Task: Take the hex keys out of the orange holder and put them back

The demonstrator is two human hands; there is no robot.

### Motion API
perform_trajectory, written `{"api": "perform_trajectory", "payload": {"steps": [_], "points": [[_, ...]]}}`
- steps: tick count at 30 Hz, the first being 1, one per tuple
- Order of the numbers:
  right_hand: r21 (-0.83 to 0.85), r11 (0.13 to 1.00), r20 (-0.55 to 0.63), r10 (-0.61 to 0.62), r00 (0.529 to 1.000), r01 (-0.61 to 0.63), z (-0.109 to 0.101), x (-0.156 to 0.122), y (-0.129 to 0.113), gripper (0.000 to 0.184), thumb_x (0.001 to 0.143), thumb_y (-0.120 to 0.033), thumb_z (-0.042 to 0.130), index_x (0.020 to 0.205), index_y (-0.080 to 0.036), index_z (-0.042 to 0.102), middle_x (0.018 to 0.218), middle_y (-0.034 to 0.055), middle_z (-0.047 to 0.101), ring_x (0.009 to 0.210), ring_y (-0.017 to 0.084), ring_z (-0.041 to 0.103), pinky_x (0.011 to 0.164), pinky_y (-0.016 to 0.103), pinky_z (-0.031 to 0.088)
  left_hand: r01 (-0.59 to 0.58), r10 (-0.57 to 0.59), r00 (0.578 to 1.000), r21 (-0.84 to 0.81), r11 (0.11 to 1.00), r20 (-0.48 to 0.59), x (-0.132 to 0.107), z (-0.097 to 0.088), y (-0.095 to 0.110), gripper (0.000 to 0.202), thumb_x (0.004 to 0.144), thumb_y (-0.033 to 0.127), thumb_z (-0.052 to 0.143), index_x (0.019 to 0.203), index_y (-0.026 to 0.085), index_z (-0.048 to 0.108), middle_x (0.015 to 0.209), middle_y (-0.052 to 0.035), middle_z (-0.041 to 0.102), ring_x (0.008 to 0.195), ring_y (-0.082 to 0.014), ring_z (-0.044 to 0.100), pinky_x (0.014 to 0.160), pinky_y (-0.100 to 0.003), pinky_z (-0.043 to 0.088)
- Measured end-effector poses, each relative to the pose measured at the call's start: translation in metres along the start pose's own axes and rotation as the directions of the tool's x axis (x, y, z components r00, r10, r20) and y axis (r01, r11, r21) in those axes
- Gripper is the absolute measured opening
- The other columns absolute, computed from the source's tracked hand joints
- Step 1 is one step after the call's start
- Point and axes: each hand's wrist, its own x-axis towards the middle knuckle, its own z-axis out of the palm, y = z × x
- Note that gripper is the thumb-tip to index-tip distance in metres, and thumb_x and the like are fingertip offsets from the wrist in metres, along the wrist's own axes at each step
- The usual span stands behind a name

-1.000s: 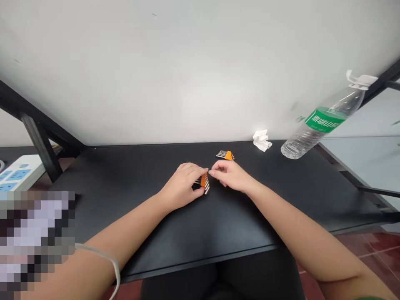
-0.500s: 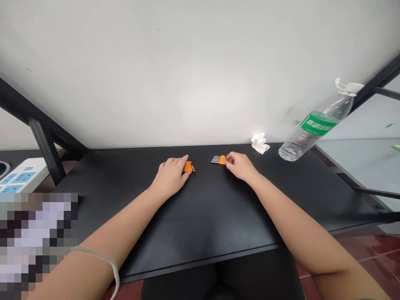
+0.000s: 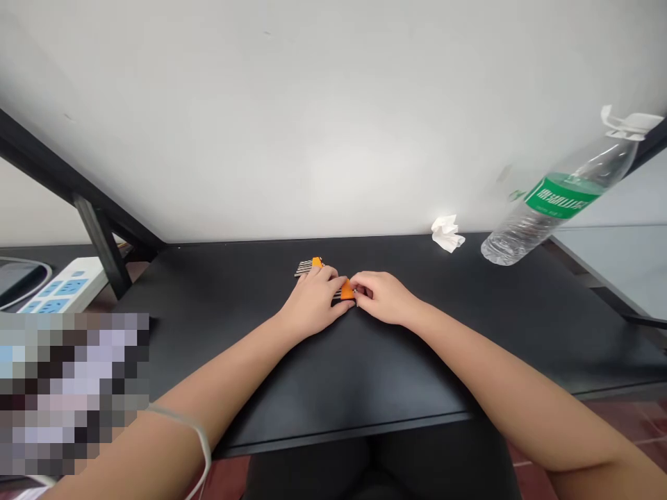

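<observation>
A hex key set in an orange holder [image 3: 347, 289] lies low over the black tabletop between my two hands. My left hand [image 3: 314, 298] has its thumb and index finger around the holder, palm down, covering part of the metal keys. At the holder's right end, the fingertips of my right hand [image 3: 383, 298] are pinched together on the key ends; what exactly lies between them is mostly hidden. Just beyond my left fingers rests a second hex key set [image 3: 317, 262], its keys pointing left and its near part covered by those fingers.
A large water bottle [image 3: 555, 198] with a green label stands at the right rear, with crumpled tissue [image 3: 447, 233] to its left. The white wall bounds the tabletop [image 3: 365, 375] at the back. A power strip [image 3: 70, 292] and a pixelated area are on the left.
My right hand has moved left and nearer to me, up against my left hand. The two hex key sets, apart before, are now close together, one lying beyond my left fingers.
</observation>
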Motion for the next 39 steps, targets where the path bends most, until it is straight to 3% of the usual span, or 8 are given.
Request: {"api": "perform_trajectory", "payload": {"steps": [3, 8, 13, 20, 27, 39], "points": [[0.025, 1.0, 0.019, -0.012, 1.0, 0.011, -0.001, 0.0, -0.001, 0.007, 0.089, -0.019, 0.061, 0.083, -0.022, 0.058, 0.085, -0.0022, 0.065, 0.074, 0.013, 0.056, 0.066, 0.026, 0.038, 0.068, -0.067, 0.997, -0.061, 0.996, 0.022, 0.002, 0.0, 0.002, 0.029, 0.091, 0.044, 0.064, 0.111, 0.024, 0.071, 0.111, -0.0081, 0.067, 0.107, -0.0291, 0.061, 0.09, -0.043, 0.051], [-0.085, 0.99, -0.005, 0.11, 0.994, -0.11, 0.005, 0.001, -0.009, 0.01, 0.092, -0.027, 0.06, 0.088, -0.022, 0.053, 0.086, -0.0018, 0.064, 0.071, 0.014, 0.055, 0.061, 0.027, 0.035, 0.187, -0.185, 0.982, -0.124, 0.975, 0.028, 0.006, 0.003, 0.002, 0.027, 0.079, 0.04, 0.07, 0.098, 0.021, 0.069, 0.106, -0.008, 0.069, 0.109, -0.0313, 0.062, 0.09, -0.043, 0.051], [-0.322, 0.94, -0.037, 0.109, 0.993, -0.115, 0.013, 0.0, -0.014, 0.006, 0.096, -0.023, 0.051, 0.091, -0.021, 0.054, 0.089, 0.0025, 0.065, 0.075, 0.017, 0.055, 0.064, 0.029, 0.034, 0.199, -0.198, 0.98, -0.122, 0.972, 0.022, 0.007, 0.001, 0.002, 0.026, 0.076, 0.039, 0.068, 0.095, 0.022, 0.067, 0.103, -0.0084, 0.07, 0.105, -0.0309, 0.064, 0.087, -0.043, 0.052], [-0.42, 0.898, -0.014, 0.136, 0.991, -0.13, 0.002, -0.008, -0.006, 0.012, 0.096, -0.015, 0.049, 0.099, -0.021, 0.059, 0.093, 0.0048, 0.065, 0.076, 0.018, 0.057, 0.065, 0.03, 0.035, 0.222, -0.215, 0.975, -0.142, 0.965, 0.06, 0.003, -0.005, 0.001, 0.038, 0.077, 0.052, 0.074, 0.098, 0.022, 0.067, 0.101, -0.0086, 0.071, 0.103, -0.0318, 0.065, 0.084, -0.043, 0.054], [-0.313, 0.935, -0.017, 0.169, 0.985, -0.166, -0.005, -0.007, -0.004, 0.003, 0.096, -0.022, 0.054, 0.095, -0.022, 0.057, 0.093, 0.003, 0.064, 0.075, 0.016, 0.056, 0.066, 0.028, 0.035, 0.223, -0.22, 0.975, -0.151, 0.963, 0.038, 0.001, -0.004, -0.001, 0.039, 0.075, 0.049, 0.077, 0.099, 0.021, 0.064, 0.102, -0.0088, 0.07, 0.102, -0.031, 0.067, 0.088, -0.045, 0.056], [-0.241, 0.965, -0.031, 0.097, 0.995, -0.102, 0.0, -0.004, -0.001, 0.01, 0.094, -0.014, 0.052, 0.088, -0.021, 0.057, 0.085, 0.0016, 0.062, 0.073, 0.015, 0.054, 0.066, 0.027, 0.036, 0.164, -0.16, 0.986, -0.208, 0.964, 0.038, 0.001, -0.004, -0.002, 0.035, 0.079, 0.046, 0.077, 0.102, 0.022, 0.065, 0.105, -0.0055, 0.073, 0.103, -0.0288, 0.067, 0.088, -0.041, 0.055]]}}
